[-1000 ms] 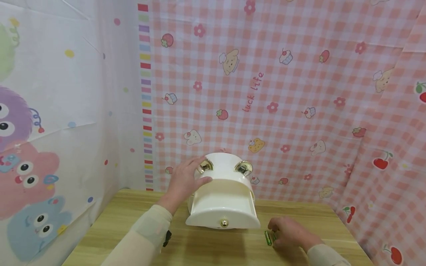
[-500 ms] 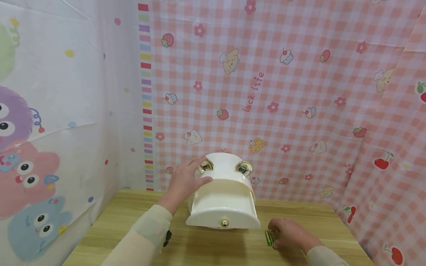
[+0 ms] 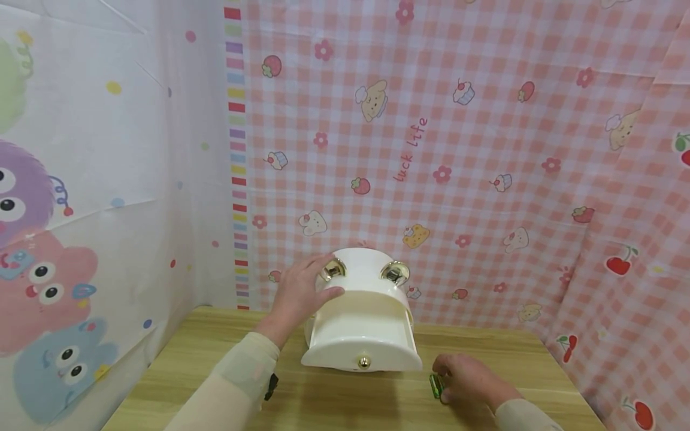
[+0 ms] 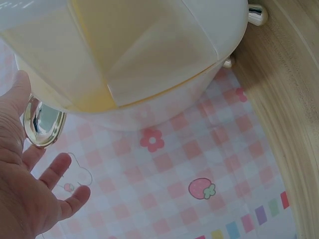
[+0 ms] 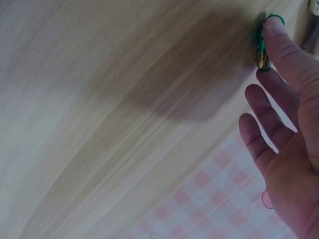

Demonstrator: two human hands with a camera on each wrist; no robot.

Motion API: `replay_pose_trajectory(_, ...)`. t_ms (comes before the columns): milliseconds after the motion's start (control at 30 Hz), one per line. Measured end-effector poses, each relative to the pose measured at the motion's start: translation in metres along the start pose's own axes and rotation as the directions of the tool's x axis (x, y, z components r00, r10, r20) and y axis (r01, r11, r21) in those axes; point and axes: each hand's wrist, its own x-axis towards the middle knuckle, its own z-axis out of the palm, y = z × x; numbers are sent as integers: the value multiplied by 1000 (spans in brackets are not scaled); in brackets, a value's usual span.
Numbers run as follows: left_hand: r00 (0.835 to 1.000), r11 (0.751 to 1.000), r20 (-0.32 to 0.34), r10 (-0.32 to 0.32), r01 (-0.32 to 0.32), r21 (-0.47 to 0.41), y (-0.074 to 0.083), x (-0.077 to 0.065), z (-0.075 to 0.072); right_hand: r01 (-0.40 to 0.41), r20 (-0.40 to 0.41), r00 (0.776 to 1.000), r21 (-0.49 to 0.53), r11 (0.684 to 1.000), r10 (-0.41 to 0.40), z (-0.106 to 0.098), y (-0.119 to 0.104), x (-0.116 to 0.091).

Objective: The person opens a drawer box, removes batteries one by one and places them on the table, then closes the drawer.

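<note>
A white rounded box [image 3: 363, 263] stands on the table, with gold round fittings on its top and its front drawer [image 3: 361, 353] pulled out, a gold knob on it. My left hand [image 3: 300, 293] rests at the box's upper left, thumb against the white edge; in the left wrist view its other fingers spread beside the gold round fitting [image 4: 44, 122]. Low on the table, right of the drawer, my right hand [image 3: 471, 378] pinches small green batteries [image 3: 435, 386] between thumb and forefinger. In the right wrist view the thumb partly covers the green-and-gold battery [image 5: 263, 56], and the other fingers stay loose.
The wooden table [image 3: 215, 353] ends against a pink checked cloth [image 3: 458, 137] behind and a white printed cloth [image 3: 129, 167] at left. A small black object [image 3: 271, 386] shows beside the left sleeve. Gold feet [image 4: 257, 15] stick out from the box.
The green batteries have come closer together at my right fingertips, which have closed in slightly on them. My left hand, the box and the drawer stay in place.
</note>
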Motion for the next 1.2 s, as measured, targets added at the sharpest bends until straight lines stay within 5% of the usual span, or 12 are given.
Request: replay_pose_trajectory(1200, 1000, 1000, -12, 8, -8, -13, -1, 0, 1, -39, 19, 999, 16, 999, 39, -5, -3, 0)
